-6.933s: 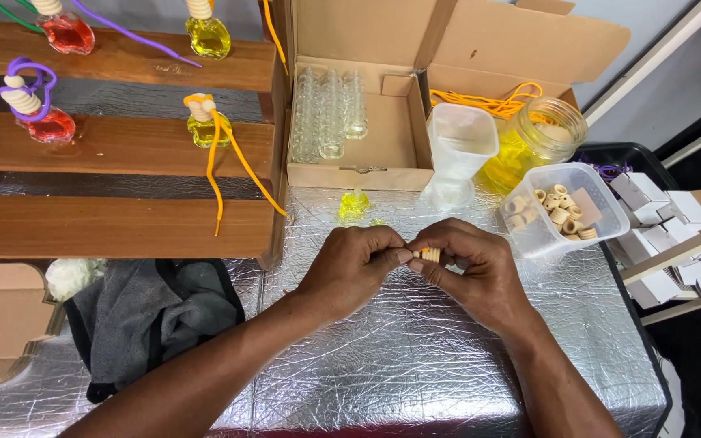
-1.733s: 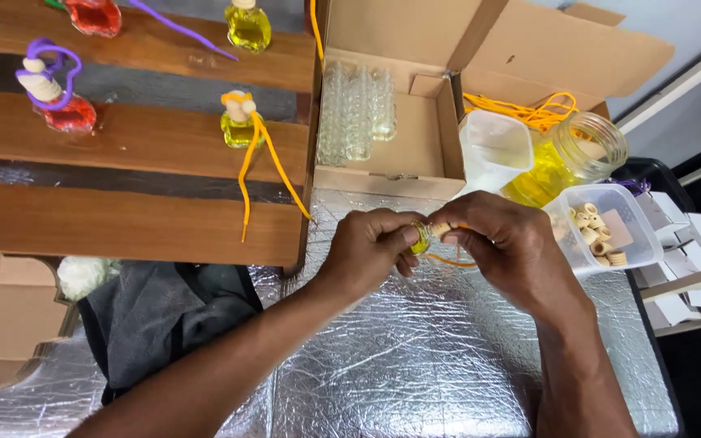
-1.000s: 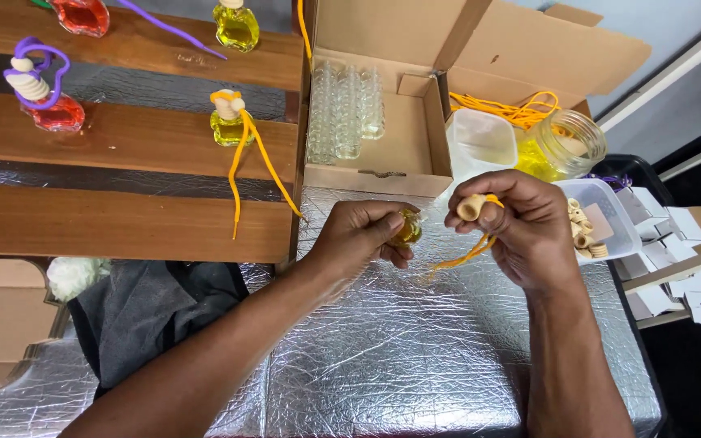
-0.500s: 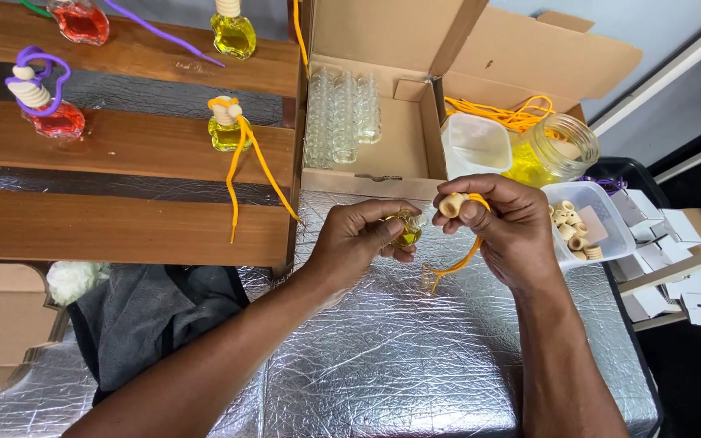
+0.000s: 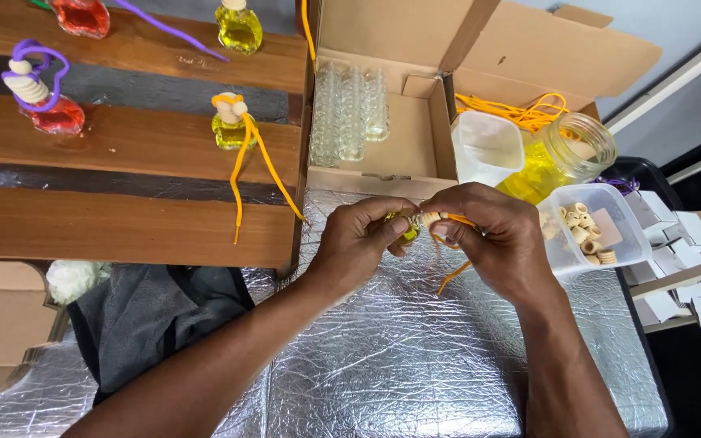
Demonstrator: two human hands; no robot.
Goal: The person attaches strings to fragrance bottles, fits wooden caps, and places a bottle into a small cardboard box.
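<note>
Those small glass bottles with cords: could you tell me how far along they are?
Done: four corded bottles on the wooden shelves, such as the yellow bottle. In hand: left hand holds a small yellow bottle; right hand holds its wooden cap and orange cord. Left: clear empty bottles in the cardboard box.

One head camera looks steeply down from above, close over the foil-covered table. Wooden shelves fill the upper left, a cardboard box the top centre.

At frame centre the left hand grips a small yellow bottle, while the right hand pinches a wooden cap on an orange cord against it, above the foil table. A tub of caps sits right.
</note>
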